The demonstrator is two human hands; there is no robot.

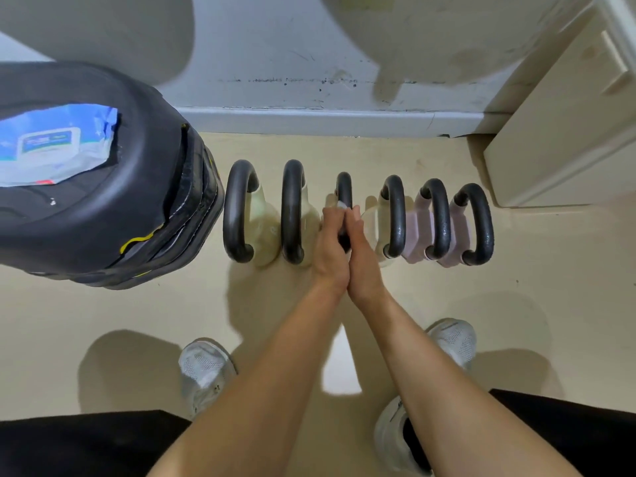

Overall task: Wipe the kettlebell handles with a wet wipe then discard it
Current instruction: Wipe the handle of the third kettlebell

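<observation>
Several kettlebells with black handles stand in a row on the floor by the wall. Both my hands clasp the third kettlebell's handle (pixel 344 187) from either side. My left hand (pixel 328 246) grips its left side and my right hand (pixel 361 253) its right side. A bit of white wet wipe (pixel 341 204) shows at my fingertips against the handle; I cannot tell which hand holds it. The far-left handle (pixel 235 211) and the far-right handle (pixel 480 222) stand untouched.
A black padded stack (pixel 144 187) stands at the left with a blue wet-wipe pack (pixel 55 146) on top. A beige cabinet (pixel 557 146) fills the right corner. My white shoes (pixel 204 370) (pixel 454 339) stand on the beige floor behind the row.
</observation>
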